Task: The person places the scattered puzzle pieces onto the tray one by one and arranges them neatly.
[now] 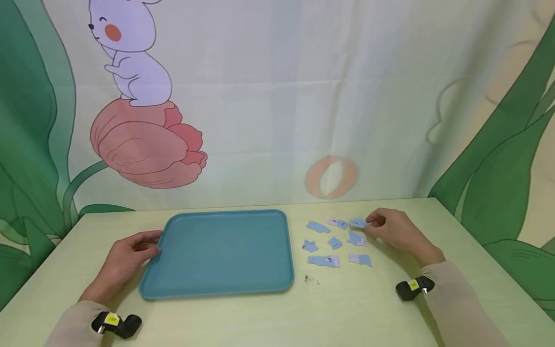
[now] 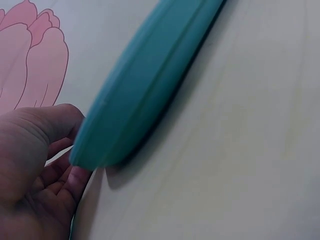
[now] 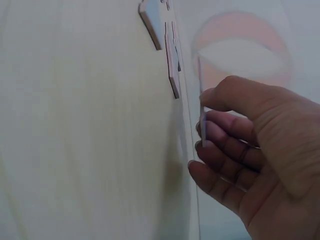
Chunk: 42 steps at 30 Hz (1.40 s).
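At the far right part of the pale table [image 1: 217, 318], a right hand [image 1: 392, 229] pinches a puzzle piece [image 1: 358, 222] between its thumb and fingers. From the head view, the piece's longer axis runs roughly left to right, its free end pointing left toward the tray [image 1: 217, 253] and its other end at the fingertips. The right wrist view shows it almost edge-on, as a thin, pale upright strip. Its face is light blue with a small dark mark; the picture on it is too small to make out.

Left of and below that hand, other pieces [image 1: 323, 261] lie scattered, blue and pale lilac, with jagged or slanted edges. Most stand apart; one blue and lilac piece [image 1: 357, 238] lies just below the held one.

The tray is blue-green and rectangular, with rounded corners and a raised rim, its long axis running left to right. A left hand [image 1: 127, 255] holds its left rim, thumb and fingers bent at the edge. Behind the table hangs a curtain [image 1: 260, 120] printed with a white animal on a pink flower.
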Tool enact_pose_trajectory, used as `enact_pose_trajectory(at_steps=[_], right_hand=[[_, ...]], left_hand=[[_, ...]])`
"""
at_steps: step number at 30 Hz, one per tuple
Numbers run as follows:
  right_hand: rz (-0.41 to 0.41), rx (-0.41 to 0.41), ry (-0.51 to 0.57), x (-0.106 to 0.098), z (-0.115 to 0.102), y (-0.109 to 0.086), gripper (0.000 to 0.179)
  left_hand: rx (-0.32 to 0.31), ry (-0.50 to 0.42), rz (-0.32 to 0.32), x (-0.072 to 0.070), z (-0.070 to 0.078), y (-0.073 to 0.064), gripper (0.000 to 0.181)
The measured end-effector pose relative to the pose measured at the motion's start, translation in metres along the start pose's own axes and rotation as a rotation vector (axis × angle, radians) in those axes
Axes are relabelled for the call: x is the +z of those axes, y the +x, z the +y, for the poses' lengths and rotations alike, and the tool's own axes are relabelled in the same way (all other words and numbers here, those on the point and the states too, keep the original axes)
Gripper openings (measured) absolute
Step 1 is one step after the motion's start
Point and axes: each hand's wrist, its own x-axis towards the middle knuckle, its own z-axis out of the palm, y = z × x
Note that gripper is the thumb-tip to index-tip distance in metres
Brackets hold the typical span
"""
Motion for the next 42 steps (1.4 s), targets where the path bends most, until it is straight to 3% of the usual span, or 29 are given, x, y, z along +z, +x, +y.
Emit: enact_pose_trajectory(at_steps=[6,14,24,32,42], right_hand=[[0.046,-0.066,0.022,0.001,-0.019,0.006,0.021],[0.097,-0.192,0.086,0.009,-0.042,0.003,0.019],[0.081,-0.358,0.172,0.034,-0.108,0.026,0.013],[0.036,-0.382,0.216,0.056,-0.154,0.044,0.017],[0.006,-0.388,0.213,0.087,-0.194,0.074,0.017]], left_hand=[[-0.007,-0.011,0.008,-0.004,-0.002,-0.001,0.052],[0.001,-0.037,0.018,0.004,0.0,0.0,0.051],[-0.008,-0.029,0.024,0.005,0.001,-0.001,0.05],[-0.007,-0.042,0.022,0.003,0.002,-0.002,0.05],[-0.018,-0.052,0.022,0.003,0.002,-0.003,0.051]])
